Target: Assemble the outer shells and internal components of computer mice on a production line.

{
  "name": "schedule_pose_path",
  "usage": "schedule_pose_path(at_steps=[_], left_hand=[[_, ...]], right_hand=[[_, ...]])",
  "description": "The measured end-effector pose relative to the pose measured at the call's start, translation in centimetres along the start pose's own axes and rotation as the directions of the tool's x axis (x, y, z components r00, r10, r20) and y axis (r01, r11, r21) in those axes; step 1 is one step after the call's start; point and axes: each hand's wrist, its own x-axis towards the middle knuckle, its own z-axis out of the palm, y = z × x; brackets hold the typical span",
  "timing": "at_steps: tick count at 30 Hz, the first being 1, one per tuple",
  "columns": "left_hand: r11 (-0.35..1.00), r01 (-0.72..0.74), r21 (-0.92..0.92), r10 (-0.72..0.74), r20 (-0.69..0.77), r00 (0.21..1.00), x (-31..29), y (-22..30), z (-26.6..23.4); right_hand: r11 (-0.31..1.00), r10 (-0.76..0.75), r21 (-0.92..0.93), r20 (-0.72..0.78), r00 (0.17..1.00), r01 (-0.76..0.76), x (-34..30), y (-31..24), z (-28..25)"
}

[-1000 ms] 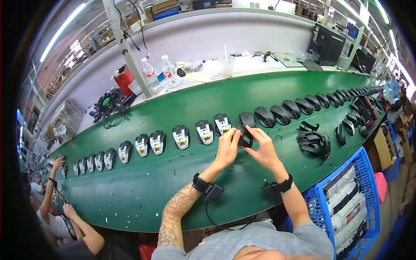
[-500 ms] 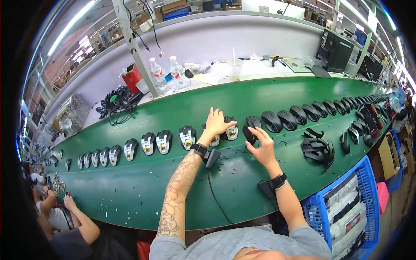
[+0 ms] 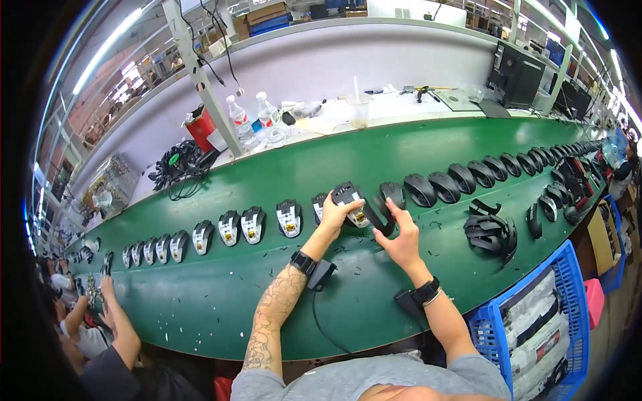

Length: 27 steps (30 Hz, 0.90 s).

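My left hand (image 3: 334, 215) is closed on a computer mouse (image 3: 348, 194) whose silver inner body and yellow label show. It is tilted and held over the green bench. Beside its right edge, my right hand (image 3: 402, 235) pinches a black curved mouse side panel (image 3: 384, 215). The panel is close to the mouse; whether they touch I cannot tell. Just beyond my right hand stands an all-black mouse (image 3: 393, 192). Left of my left hand lies an uncovered mouse (image 3: 289, 218), one of several in a row.
Black mice (image 3: 461, 178) line up toward the far right. Loose black panels (image 3: 490, 235) are heaped on the bench (image 3: 267, 314) at the right, with small black scraps around. A blue crate (image 3: 493, 327) is at lower right. Bottles (image 3: 266, 110) stand at the back. Another person's arm (image 3: 120, 324) works at left.
My left hand has taken hold of the uncovered mouse and tilted it toward my right hand. The right hand has turned the black panel alongside it. At left, the other person's arm has reached farther over the bench.
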Motion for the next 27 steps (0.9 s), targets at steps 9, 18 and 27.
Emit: schedule_pose_path(at_steps=[9, 18, 27], left_hand=[[0.762, 0.294, -0.577, -0.273, 0.124, 0.954, -4.8, 0.2, 1.0], [0.851, 0.096, -0.517, -0.062, 0.083, 0.995, -5.6, -2.2, 0.9], [0.978, -0.037, -0.207, 0.052, 0.07, 0.996, -6.7, 0.9, 1.0]], right_hand=[[0.998, -0.048, -0.047, -0.045, 0.998, 0.046, -1.6, -1.4, 2.1], [1.0, 0.018, -0.015, -0.039, 0.999, -0.019, -1.4, -1.4, 1.8], [0.975, -0.097, -0.185, 0.159, 0.982, 0.126, -1.1, -1.0, 1.2]])
